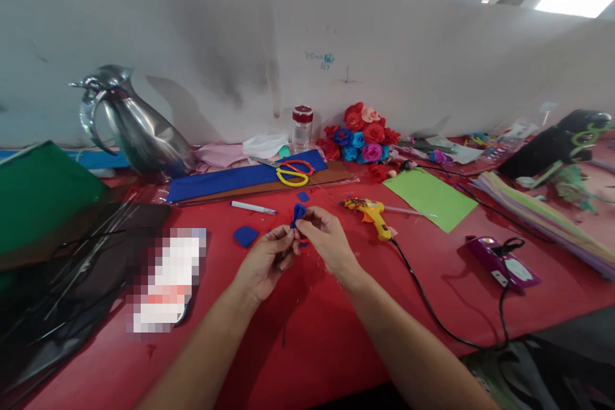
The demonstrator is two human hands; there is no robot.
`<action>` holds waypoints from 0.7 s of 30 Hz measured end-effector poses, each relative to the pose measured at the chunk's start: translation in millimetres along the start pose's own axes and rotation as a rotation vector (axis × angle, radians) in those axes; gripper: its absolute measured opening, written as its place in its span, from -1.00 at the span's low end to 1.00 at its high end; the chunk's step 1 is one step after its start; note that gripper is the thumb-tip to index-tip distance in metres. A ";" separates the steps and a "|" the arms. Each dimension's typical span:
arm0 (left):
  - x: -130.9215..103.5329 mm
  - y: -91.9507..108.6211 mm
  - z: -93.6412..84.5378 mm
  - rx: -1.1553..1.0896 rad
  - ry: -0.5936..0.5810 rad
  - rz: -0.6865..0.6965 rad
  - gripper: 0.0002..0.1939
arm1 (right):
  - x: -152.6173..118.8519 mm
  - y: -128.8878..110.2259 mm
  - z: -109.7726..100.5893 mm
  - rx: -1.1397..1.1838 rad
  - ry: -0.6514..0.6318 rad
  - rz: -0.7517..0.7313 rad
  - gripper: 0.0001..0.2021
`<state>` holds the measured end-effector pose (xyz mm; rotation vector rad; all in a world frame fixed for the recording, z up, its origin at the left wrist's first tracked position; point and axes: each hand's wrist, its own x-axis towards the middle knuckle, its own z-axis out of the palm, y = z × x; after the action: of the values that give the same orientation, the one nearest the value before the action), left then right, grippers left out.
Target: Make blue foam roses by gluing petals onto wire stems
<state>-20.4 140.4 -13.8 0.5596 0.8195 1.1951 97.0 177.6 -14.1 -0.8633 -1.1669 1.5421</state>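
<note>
A small rolled blue foam flower [298, 214] is pinched between the fingertips of both hands above the red table [336, 333]. My left hand [266, 261] grips it from below left. My right hand [325, 237] holds it from the right, thumb and forefinger closed on it. A loose blue foam petal [245, 236] lies just left of my hands, and a smaller blue scrap [302, 196] lies behind them. A yellow glue gun [372, 214] rests to the right, its black cord running toward the table's front edge.
Blue foam sheet [240, 180] with yellow and orange scissors [292, 173] lies behind. A white pen [253, 207], metal jug [137, 125], small jar [302, 127], finished foam flowers [362, 133], green sheet [430, 197], purple device [502, 261], stacked sheets [542, 214] and green and black sheets [43, 218] surround them.
</note>
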 end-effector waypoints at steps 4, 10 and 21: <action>0.3 0.7 -0.4 -0.036 0.017 -0.015 -0.89 | -1.8 -1.8 0.9 0.031 0.084 -0.012 -0.89; 0.4 4.5 -0.4 -0.124 0.006 -0.096 -0.90 | -4.0 -2.8 2.8 0.053 -0.023 0.032 -0.90; -1.7 1.8 4.2 0.005 0.203 0.079 -0.93 | -3.1 0.1 -1.6 -0.024 0.070 0.052 -0.89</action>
<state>-18.4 139.5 -9.5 0.4835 0.9800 1.3380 99.3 175.0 -14.7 -0.9629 -1.1230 1.5304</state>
